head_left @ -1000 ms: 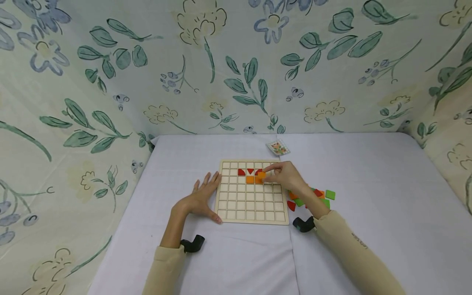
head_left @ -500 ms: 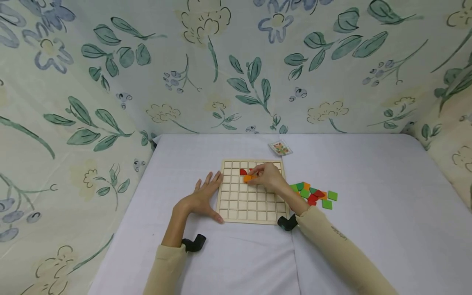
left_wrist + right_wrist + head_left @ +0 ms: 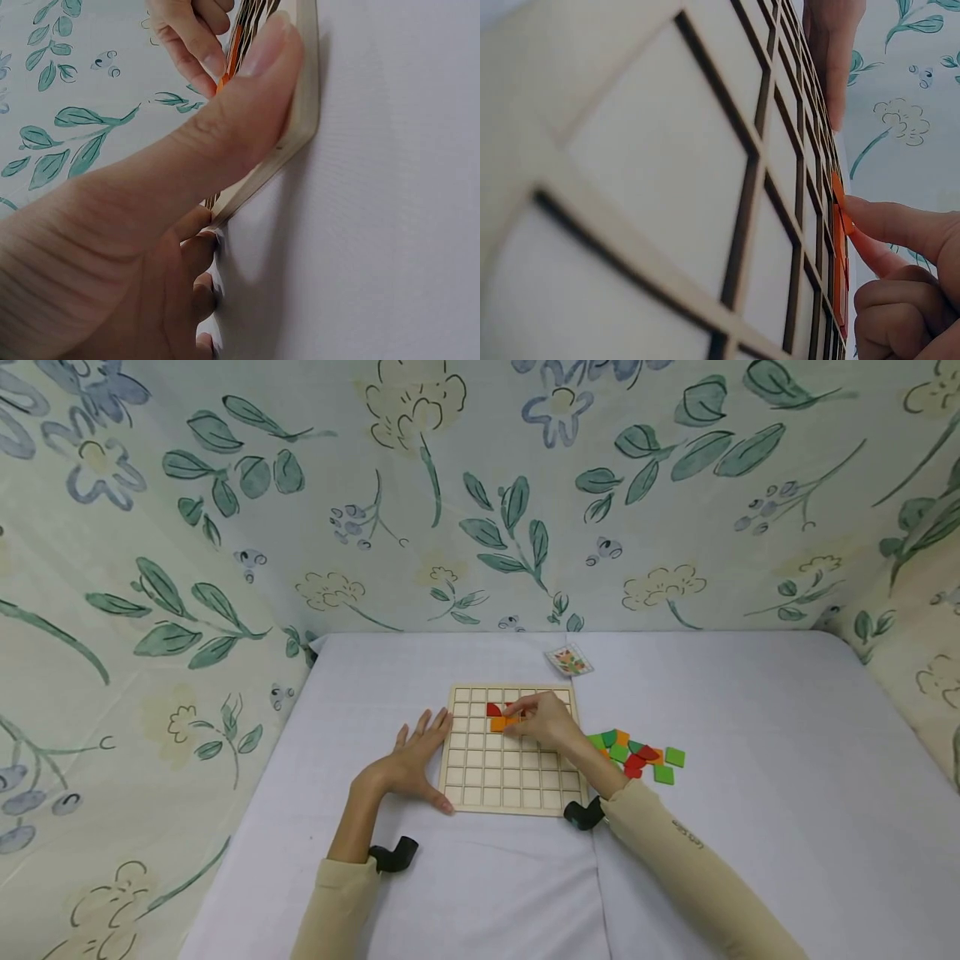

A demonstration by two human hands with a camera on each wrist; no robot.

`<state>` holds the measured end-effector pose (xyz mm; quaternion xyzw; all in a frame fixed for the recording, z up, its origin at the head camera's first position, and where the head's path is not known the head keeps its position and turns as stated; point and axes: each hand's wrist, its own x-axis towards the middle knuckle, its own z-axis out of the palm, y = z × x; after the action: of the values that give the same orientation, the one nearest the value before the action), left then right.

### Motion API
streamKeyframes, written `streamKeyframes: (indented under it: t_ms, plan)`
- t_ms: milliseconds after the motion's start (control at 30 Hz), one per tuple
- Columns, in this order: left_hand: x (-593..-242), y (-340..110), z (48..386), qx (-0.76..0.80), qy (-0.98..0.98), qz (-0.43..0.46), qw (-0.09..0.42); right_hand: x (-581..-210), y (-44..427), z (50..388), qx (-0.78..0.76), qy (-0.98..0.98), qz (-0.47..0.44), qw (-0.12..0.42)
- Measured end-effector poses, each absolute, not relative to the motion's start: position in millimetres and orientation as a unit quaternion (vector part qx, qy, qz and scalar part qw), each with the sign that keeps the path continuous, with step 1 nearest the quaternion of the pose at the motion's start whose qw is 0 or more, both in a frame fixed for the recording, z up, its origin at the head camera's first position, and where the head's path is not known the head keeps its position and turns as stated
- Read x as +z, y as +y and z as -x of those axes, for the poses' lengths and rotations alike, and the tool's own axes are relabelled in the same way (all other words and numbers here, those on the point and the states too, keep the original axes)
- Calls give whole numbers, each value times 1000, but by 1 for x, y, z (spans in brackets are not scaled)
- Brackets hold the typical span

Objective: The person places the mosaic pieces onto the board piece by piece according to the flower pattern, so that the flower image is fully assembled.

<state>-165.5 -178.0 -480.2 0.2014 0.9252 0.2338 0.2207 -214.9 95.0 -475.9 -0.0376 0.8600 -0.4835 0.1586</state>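
A wooden grid board [image 3: 517,777] lies on the white table. My left hand [image 3: 412,766] rests spread along its left side, thumb at the near left corner and fingertips by the upper left edge. Over the upper middle of the board, my right hand [image 3: 546,722] pinches an orange square tile [image 3: 497,724] between thumb and finger. That tile [image 3: 838,184] looks slightly tilted at the cells in the right wrist view. Another orange tile shows beside it, partly under the fingers. Above them a red quarter-round tile [image 3: 493,710] sits in a cell; other red pieces are mostly hidden.
Loose green, orange and red tiles [image 3: 637,756] lie in a heap right of the board, by the right forearm. A small patterned card [image 3: 569,660] lies behind the board. Floral cloth [image 3: 480,585] hangs behind the table.
My right hand has moved left over the board with the orange tile and lowered it to a cell left of the other orange tiles. The left hand stays on the board's edge.
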Motion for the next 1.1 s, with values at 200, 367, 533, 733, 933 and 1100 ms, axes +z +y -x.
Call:
streamKeyframes:
  t_ms: [200, 367, 533, 733, 933, 1100]
  plan:
    - [-480, -178, 166, 236, 925, -201, 219, -478, 94, 217, -486, 859, 41, 157]
    - [-481, -178, 166, 234, 925, -200, 220, -480, 92, 217, -485, 858, 42, 163]
    - [-481, -178, 166, 232, 925, -203, 220, -480, 90, 215, -484, 860, 46, 158]
    - [-480, -178, 166, 230, 926, -204, 219, -480, 88, 214, -482, 862, 47, 147]
    - [-480, -178, 165, 232, 926, -201, 220, -480, 88, 215, -481, 863, 43, 148]
    - [-480, -178, 165, 230, 927, -198, 221, -480, 88, 215, -485, 861, 39, 151]
